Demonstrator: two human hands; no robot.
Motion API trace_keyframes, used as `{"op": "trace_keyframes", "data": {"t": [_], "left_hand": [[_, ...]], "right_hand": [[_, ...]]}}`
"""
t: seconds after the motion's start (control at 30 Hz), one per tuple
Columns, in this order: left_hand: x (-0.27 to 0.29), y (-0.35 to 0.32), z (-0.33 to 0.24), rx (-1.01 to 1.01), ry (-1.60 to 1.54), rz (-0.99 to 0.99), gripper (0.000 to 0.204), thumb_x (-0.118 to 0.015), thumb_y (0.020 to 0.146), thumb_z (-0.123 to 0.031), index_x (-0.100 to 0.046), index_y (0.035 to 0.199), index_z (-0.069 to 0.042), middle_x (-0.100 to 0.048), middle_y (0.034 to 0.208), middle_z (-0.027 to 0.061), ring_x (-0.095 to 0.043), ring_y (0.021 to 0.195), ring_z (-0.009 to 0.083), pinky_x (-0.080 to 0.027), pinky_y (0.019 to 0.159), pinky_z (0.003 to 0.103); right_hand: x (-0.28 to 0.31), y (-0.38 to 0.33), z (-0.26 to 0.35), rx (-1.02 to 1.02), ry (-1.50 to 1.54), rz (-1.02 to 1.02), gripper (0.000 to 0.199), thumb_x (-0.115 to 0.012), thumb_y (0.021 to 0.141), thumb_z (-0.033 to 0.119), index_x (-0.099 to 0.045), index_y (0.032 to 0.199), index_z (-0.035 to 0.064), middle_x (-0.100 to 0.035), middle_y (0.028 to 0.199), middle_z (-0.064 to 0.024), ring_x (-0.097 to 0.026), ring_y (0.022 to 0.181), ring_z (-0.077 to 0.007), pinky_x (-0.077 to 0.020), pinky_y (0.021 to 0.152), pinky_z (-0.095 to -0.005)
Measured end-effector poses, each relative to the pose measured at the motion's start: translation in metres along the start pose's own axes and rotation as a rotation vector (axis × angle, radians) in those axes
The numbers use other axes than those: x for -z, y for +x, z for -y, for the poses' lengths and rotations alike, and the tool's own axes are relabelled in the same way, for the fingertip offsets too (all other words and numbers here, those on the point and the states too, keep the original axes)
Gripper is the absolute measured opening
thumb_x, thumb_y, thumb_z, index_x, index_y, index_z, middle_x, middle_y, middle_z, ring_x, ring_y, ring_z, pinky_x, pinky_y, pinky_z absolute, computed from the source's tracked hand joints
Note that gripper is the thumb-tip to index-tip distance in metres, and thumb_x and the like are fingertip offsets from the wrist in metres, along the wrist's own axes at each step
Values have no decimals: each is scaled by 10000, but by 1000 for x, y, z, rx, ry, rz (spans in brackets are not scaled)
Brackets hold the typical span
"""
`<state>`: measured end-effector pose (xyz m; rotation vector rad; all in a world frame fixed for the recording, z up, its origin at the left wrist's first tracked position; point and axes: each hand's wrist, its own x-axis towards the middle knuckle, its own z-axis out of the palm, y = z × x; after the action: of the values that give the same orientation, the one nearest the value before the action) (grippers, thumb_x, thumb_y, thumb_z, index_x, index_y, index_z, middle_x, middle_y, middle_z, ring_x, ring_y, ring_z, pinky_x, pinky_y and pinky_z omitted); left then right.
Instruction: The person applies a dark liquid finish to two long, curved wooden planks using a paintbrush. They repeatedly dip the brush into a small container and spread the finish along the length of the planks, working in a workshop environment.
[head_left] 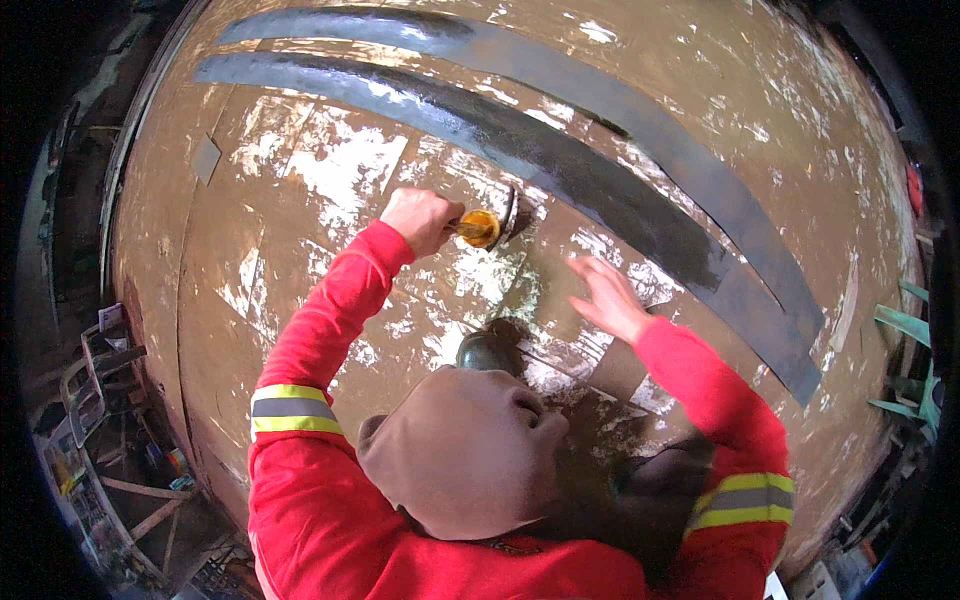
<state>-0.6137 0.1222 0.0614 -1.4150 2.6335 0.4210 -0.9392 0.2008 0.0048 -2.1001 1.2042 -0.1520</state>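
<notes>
Mid-frame, your left hand [421, 220] clasped an amber tool [480, 229], right hand [609, 299] spread; seemingly a positioning step, next needing steady aim.

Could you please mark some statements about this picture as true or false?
1. The left hand grips an amber-coloured object (exact kind unclear). True.
2. The right hand is clenched. False: it is open, with nothing visible in its grip.
3. Only one long dark strip lies on the brown surface. False: there are two, a nearer strip and a farther strip.
4. Both red sleeves carry yellow-and-grey bands. True.
</notes>
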Motion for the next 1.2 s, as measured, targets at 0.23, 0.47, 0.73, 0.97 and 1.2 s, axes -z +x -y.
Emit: {"op": "trace_keyframes", "data": {"t": [0.23,0.47,0.73,0.97,1.2], "left_hand": [[6,-2,-29,-44,-48,-3,117,-653,757,-230,-620,813,-133,-631,654,79,-629,632,304,-488,561,425],[17,-18,-9,77,-232,-46,146,-683,752,-224,-661,828,-100,-661,708,99,-646,655,290,-512,591,388],[30,-53,23,266,-715,-86,136,-700,763,-107,-655,838,-2,-650,715,64,-593,629,113,-475,575,270],[10,-86,41,374,-1259,-200,156,-732,762,-47,-633,875,-8,-653,799,39,-590,719,93,-476,651,241],[65,-81,54,299,-1288,-455,51,-652,814,-45,-623,847,-21,-602,710,12,-515,598,65,-406,548,211]], "right_hand": [[-66,53,17,-113,169,-258,655,-758,704,216,-488,1265,13,-523,1147,-127,-501,1087,-285,-420,936,-376],[-73,67,15,-100,192,-347,593,-777,687,247,-550,1192,34,-541,1134,-109,-518,1081,-280,-432,918,-373],[-66,75,15,-86,116,-268,553,-742,690,253,-563,1166,38,-528,1115,-108,-501,1087,-271,-417,942,-374],[-29,44,-35,-35,-113,-247,391,-661,746,250,-614,1070,38,-553,1045,-127,-508,1053,-286,-417,933,-394],[65,79,-111,-302,-209,-556,296,-580,829,247,-652,992,11,-593,984,-157,-552,973,-333,-456,865,-433]]}}
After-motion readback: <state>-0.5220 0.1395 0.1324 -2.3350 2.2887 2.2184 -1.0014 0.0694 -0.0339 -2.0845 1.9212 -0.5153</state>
